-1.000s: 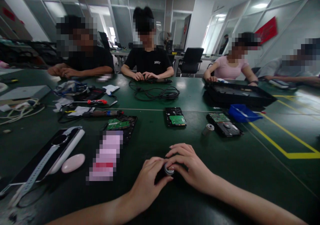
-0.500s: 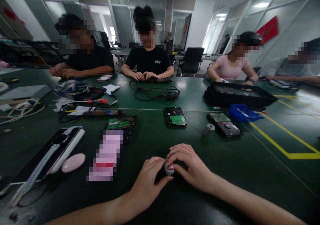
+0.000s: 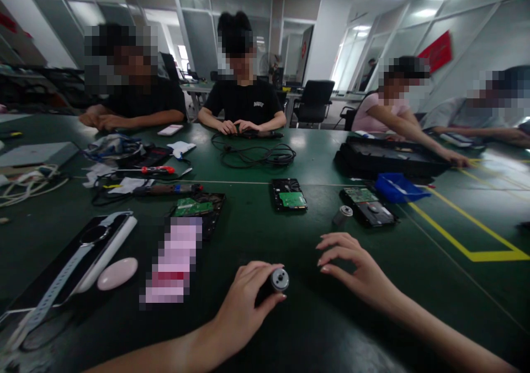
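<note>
My left hand (image 3: pixel 248 293) grips a small round metal cylinder (image 3: pixel 280 279) between thumb and fingers. The cylinder's grey end, with small dark holes, faces up. To the right of it, my right hand (image 3: pixel 351 262) hovers over the green table (image 3: pixel 306 329) with its fingers curved and apart, holding nothing. Beyond my right hand is a second metal cylinder (image 3: pixel 343 215), close to a hard drive (image 3: pixel 369 206) with its green board showing. Another hard drive (image 3: pixel 289 195) lies straight ahead. A third drive (image 3: pixel 213 210) is at the left, partly covered by a pink pixelated item (image 3: pixel 178 257).
At the left are a watch (image 3: pixel 94 235), a pink oval object (image 3: pixel 117 273), a red screwdriver (image 3: pixel 157 170) and a tool with a cord. A black cable lies ahead. Rightward are a blue tray (image 3: pixel 401 188) and a black bin (image 3: pixel 391 157). Several people sit across the table.
My right hand has come off the cylinder and moved right, its fingers spreading. The cylinder's top is now uncovered. A person at the right has stretched an arm across the black bin.
</note>
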`<state>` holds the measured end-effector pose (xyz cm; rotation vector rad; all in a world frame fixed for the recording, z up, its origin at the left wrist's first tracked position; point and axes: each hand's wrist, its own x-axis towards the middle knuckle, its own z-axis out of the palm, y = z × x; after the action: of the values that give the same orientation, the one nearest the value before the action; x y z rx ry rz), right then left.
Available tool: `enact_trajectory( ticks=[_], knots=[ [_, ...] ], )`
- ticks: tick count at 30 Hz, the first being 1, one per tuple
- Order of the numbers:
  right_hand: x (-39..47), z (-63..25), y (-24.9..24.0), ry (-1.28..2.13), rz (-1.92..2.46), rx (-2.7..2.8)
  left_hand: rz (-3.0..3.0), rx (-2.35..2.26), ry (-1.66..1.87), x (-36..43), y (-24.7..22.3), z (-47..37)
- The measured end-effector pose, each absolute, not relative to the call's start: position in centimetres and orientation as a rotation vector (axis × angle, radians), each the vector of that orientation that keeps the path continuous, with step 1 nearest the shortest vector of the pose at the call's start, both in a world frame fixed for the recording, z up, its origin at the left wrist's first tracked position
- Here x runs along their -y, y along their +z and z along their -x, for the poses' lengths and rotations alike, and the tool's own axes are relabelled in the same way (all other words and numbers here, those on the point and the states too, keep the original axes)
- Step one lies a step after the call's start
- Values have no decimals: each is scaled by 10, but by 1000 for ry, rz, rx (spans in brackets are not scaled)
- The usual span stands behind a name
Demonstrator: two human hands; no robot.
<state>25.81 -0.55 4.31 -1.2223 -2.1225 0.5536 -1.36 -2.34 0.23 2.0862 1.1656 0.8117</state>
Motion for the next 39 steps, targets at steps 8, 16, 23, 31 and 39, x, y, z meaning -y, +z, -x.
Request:
enact_trajectory(
  ticks=[8,16,23,31,39],
  knots=[
    [27,-307,18,469,1493,2243,-2074,-1172,810,24,5,14],
    [25,-307,9,512,1449,2253,-2114,-1181,823,23,5,14],
    [20,-273,32,583,1312,2159,-2105,-1180,812,23,5,14],
    [1,-197,52,615,989,2150,-2101,-1175,828,23,-1,13],
    [1,-187,44,701,1019,2173,-2087,-1166,825,22,1,13]
  ],
)
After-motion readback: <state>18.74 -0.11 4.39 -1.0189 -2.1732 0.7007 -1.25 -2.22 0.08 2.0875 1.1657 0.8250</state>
